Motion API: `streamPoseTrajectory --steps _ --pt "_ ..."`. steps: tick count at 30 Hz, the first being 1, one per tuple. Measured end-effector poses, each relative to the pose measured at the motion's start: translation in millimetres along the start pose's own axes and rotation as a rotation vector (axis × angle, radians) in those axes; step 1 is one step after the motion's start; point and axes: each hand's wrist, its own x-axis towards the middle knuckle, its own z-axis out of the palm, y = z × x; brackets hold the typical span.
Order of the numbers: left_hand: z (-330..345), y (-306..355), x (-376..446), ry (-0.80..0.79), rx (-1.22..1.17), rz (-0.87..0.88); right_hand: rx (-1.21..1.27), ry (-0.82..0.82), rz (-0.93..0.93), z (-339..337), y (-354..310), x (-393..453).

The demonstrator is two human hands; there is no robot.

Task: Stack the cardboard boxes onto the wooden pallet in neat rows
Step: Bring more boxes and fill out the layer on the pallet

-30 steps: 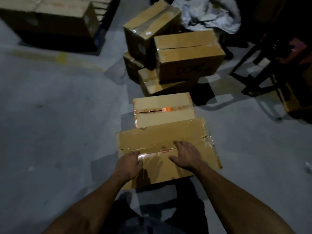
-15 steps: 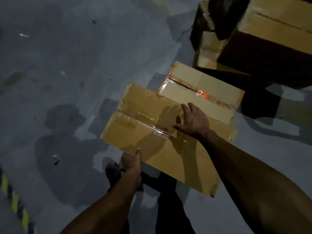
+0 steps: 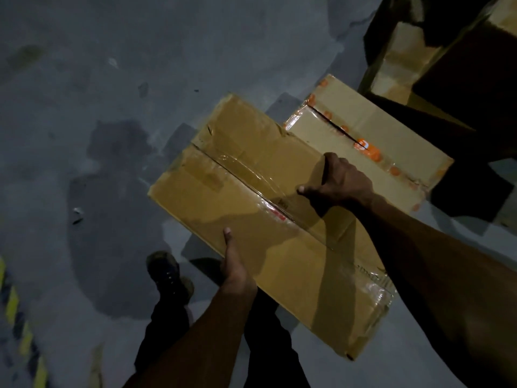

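A long brown cardboard box (image 3: 246, 175), taped along its top seam, sits in front of me at an angle. My left hand (image 3: 235, 264) grips its near edge, thumb lying on the top and fingers hidden underneath. My right hand (image 3: 340, 182) holds the far edge, fingers curled over it and thumb spread on the top. Right behind lies a second box with orange-printed tape (image 3: 372, 135) on the floor. The wooden pallet is out of view.
More stacked cardboard boxes (image 3: 402, 57) stand in shadow at the upper right. Grey concrete floor (image 3: 112, 135) spreads to the left, with a yellow-black striped line (image 3: 19, 326) at the lower left. My shoe (image 3: 167, 273) and dark trouser legs are below the box.
My view swung left and down. My right hand slid from the box top to its far edge, my left hand went under the near edge, and the box appears tipped up toward me.
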Motion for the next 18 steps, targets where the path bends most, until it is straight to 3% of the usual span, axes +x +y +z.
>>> streamPoseTrajectory --steps 3,6,9,13,18 --pt "6.2 4.8 1.5 0.071 -0.134 -0.091 0.009 -0.008 -0.001 -1.2 -1.6 0.5" --pt "6.6 20.1 -20.3 0.007 -0.198 -0.095 0.012 0.01 0.002 -3.5 -6.2 -6.9" --pt "-2.1 39.7 -36.8 -0.061 -0.092 -0.021 0.015 0.05 0.025 -11.4 -14.8 -22.4" --pt "-11.0 95.2 -62.5 0.051 0.043 0.068 0.05 0.114 0.055 -38.7 -38.5 -51.4" --pt "-32.2 176.6 -124.8 0.074 0.249 0.374 0.251 0.194 0.164 -83.0 -96.7 -110.4"
